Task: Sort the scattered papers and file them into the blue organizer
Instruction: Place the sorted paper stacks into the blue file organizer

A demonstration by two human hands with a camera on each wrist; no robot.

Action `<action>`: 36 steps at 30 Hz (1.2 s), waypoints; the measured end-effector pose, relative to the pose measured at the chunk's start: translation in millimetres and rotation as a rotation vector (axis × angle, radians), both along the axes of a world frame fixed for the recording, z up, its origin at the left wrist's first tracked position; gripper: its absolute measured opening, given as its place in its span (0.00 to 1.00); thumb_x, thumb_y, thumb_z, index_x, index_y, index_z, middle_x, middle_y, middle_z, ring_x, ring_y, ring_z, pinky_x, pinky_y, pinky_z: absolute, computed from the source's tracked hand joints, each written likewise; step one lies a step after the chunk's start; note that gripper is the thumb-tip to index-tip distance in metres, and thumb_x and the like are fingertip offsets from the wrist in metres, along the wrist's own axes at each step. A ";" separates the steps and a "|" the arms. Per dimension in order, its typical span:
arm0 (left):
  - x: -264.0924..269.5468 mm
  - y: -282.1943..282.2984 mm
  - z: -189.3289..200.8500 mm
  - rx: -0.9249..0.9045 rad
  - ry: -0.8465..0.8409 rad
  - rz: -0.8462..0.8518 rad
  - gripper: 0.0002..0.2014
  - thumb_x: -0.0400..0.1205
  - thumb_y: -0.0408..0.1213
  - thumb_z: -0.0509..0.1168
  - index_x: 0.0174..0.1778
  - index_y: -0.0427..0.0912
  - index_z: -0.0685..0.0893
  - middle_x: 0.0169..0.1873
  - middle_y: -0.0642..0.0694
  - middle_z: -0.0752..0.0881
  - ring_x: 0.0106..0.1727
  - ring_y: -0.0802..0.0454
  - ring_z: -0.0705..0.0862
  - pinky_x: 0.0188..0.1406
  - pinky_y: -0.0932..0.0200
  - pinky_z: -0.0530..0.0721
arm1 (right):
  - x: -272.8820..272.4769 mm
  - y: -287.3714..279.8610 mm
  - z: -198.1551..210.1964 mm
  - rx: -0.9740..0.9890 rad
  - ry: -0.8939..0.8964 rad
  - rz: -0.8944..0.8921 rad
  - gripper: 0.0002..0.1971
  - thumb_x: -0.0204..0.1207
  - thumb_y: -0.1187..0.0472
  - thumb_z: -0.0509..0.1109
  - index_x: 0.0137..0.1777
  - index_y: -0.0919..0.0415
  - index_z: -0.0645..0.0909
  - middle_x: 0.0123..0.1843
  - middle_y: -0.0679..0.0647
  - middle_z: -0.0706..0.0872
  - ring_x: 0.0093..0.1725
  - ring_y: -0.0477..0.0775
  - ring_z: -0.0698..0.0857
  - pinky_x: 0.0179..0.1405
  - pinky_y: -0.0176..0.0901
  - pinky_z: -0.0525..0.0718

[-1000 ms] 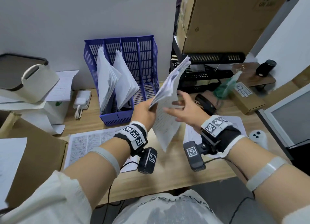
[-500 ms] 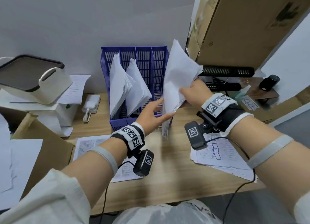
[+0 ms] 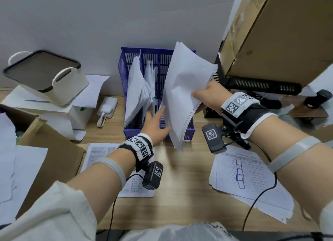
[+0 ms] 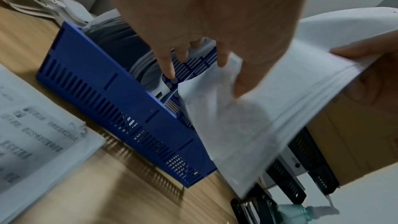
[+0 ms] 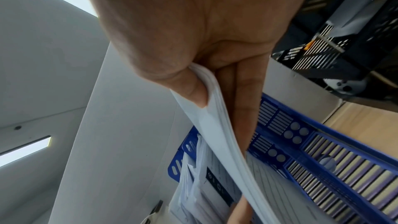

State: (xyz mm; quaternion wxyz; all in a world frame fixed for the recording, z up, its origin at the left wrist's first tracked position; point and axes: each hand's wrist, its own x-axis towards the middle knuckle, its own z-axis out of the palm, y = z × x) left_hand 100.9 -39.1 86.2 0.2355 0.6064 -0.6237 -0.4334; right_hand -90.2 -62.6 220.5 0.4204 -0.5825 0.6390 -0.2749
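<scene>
The right hand is gripping a thick stack of white paper sheets along its right edge, thumb on the near face and fingers curled behind, as the right wrist view shows with the sheets bending between thumb and fingers. The stack is standing almost on edge, tilting over the right-hand compartment of the blue slatted plastic desk organizer, its lower corner hanging in front of the organizer's front wall. The left hand is reaching with straight, spread fingers into the organizer, the fingertips lying against the near face of the held stack and holding nothing. The organizer is standing at the back edge of the light wooden desk, against the grey wall, and its two left compartments are each holding a leaning bundle of white filed papers. On the desk, near the front edge on the right, a loose pile of printed sheets with a blue diagram is lying flat; a printed text sheet is lying under the left forearm. At the left edge a brown cardboard box is sitting, and behind it a white bin with a black rim is resting tilted on white boxes.
</scene>
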 end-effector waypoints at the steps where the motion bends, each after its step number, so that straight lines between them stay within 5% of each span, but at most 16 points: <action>1: -1.7 -1.5 1.5 0.025 0.018 -0.010 0.39 0.81 0.44 0.72 0.86 0.59 0.62 0.88 0.43 0.46 0.89 0.46 0.51 0.85 0.50 0.59 | 2.3 -7.6 -1.2 -0.011 0.022 0.010 0.16 0.77 0.72 0.62 0.64 0.63 0.79 0.54 0.62 0.86 0.46 0.65 0.88 0.28 0.44 0.89; 4: -8.6 -9.2 -0.8 0.106 0.100 -0.009 0.41 0.75 0.57 0.75 0.84 0.61 0.65 0.86 0.42 0.56 0.86 0.44 0.61 0.85 0.46 0.62 | 8.0 -27.6 -3.9 -0.067 0.137 0.040 0.18 0.77 0.70 0.63 0.67 0.66 0.79 0.58 0.61 0.86 0.55 0.62 0.86 0.39 0.37 0.83; 6: -14.2 -14.9 -5.6 0.097 0.080 -0.016 0.49 0.67 0.67 0.75 0.85 0.62 0.64 0.84 0.43 0.62 0.85 0.46 0.65 0.85 0.45 0.63 | 11.4 -38.4 -7.2 -0.066 0.162 0.040 0.18 0.77 0.68 0.63 0.67 0.66 0.79 0.61 0.62 0.86 0.59 0.63 0.85 0.53 0.45 0.83; 9: -21.2 -26.3 -16.8 0.018 0.017 -0.020 0.54 0.62 0.76 0.71 0.84 0.60 0.63 0.82 0.47 0.70 0.83 0.51 0.69 0.84 0.45 0.67 | 15.5 -50.4 -13.8 -0.055 0.141 0.019 0.18 0.77 0.69 0.62 0.66 0.68 0.78 0.60 0.63 0.86 0.58 0.65 0.85 0.58 0.55 0.85; 13: -27.1 -37.4 -25.8 -0.038 -0.009 0.010 0.45 0.71 0.64 0.70 0.85 0.56 0.64 0.79 0.44 0.74 0.80 0.47 0.74 0.81 0.44 0.71 | 17.3 -63.4 -28.8 -0.028 0.080 -0.022 0.19 0.75 0.67 0.63 0.66 0.66 0.77 0.61 0.63 0.85 0.57 0.67 0.85 0.57 0.63 0.86; 15: -26.9 -40.6 -24.2 -0.030 -0.051 0.068 0.40 0.78 0.53 0.71 0.86 0.54 0.64 0.76 0.42 0.76 0.73 0.45 0.80 0.77 0.47 0.75 | 17.9 -69.3 -39.2 -0.023 0.059 -0.042 0.18 0.76 0.66 0.63 0.66 0.66 0.78 0.59 0.60 0.85 0.55 0.62 0.85 0.55 0.50 0.85; 17: -25.3 -42.8 -24.8 -0.022 -0.101 0.126 0.33 0.82 0.46 0.70 0.84 0.53 0.68 0.64 0.42 0.85 0.60 0.44 0.86 0.68 0.49 0.82 | 19.0 -71.2 -48.3 -0.042 0.088 -0.051 0.17 0.78 0.66 0.62 0.66 0.68 0.78 0.57 0.61 0.85 0.54 0.60 0.84 0.48 0.38 0.79; 19: -24.9 -44.3 -24.9 0.010 -0.121 0.145 0.27 0.84 0.44 0.68 0.80 0.51 0.73 0.46 0.40 0.88 0.49 0.42 0.88 0.60 0.47 0.86 | 22.5 -71.1 -57.9 -0.060 0.085 -0.063 0.16 0.79 0.66 0.61 0.66 0.70 0.78 0.60 0.65 0.85 0.59 0.64 0.84 0.53 0.42 0.80; 21: -25.4 -45.3 -28.2 0.105 0.003 0.168 0.25 0.83 0.43 0.67 0.78 0.51 0.74 0.39 0.38 0.88 0.40 0.42 0.91 0.53 0.44 0.90 | 28.1 -67.0 -64.8 -0.058 0.085 -0.073 0.17 0.81 0.65 0.61 0.68 0.70 0.76 0.64 0.66 0.83 0.63 0.65 0.82 0.61 0.46 0.80; 25: -22.7 -49.7 -47.4 0.149 0.140 0.166 0.31 0.77 0.49 0.64 0.79 0.53 0.73 0.45 0.41 0.92 0.48 0.44 0.93 0.60 0.46 0.88 | 38.3 -58.0 -76.3 -0.033 0.074 -0.063 0.17 0.82 0.63 0.61 0.68 0.69 0.75 0.66 0.65 0.84 0.65 0.64 0.82 0.59 0.41 0.77; 29: -14.1 -40.2 -54.5 0.232 0.201 0.167 0.25 0.83 0.34 0.66 0.78 0.39 0.75 0.48 0.35 0.90 0.54 0.37 0.92 0.65 0.40 0.86 | 46.8 -49.2 -91.3 0.078 0.182 0.060 0.16 0.81 0.62 0.60 0.66 0.68 0.76 0.61 0.64 0.84 0.60 0.65 0.83 0.48 0.40 0.74; 31: -6.2 -30.9 -54.2 0.264 0.232 0.181 0.19 0.85 0.28 0.64 0.73 0.34 0.79 0.47 0.35 0.90 0.47 0.43 0.93 0.57 0.47 0.90 | 51.9 -39.6 -97.4 0.167 0.191 0.121 0.16 0.79 0.60 0.62 0.63 0.66 0.77 0.57 0.65 0.86 0.56 0.68 0.85 0.51 0.51 0.84; 33: 7.1 -21.4 -53.6 0.280 0.268 0.231 0.13 0.85 0.23 0.62 0.66 0.32 0.82 0.41 0.39 0.88 0.32 0.57 0.90 0.39 0.63 0.90 | 56.7 -28.7 -109.1 0.247 0.197 0.173 0.14 0.75 0.57 0.66 0.60 0.59 0.77 0.53 0.62 0.87 0.48 0.66 0.89 0.46 0.61 0.90; 36: 40.3 -4.1 -59.5 0.270 0.240 0.354 0.12 0.85 0.22 0.59 0.57 0.34 0.86 0.40 0.39 0.87 0.30 0.58 0.87 0.29 0.68 0.86 | 65.2 -7.2 -128.9 0.402 0.134 0.230 0.08 0.75 0.58 0.67 0.52 0.59 0.79 0.48 0.60 0.88 0.38 0.63 0.91 0.34 0.57 0.91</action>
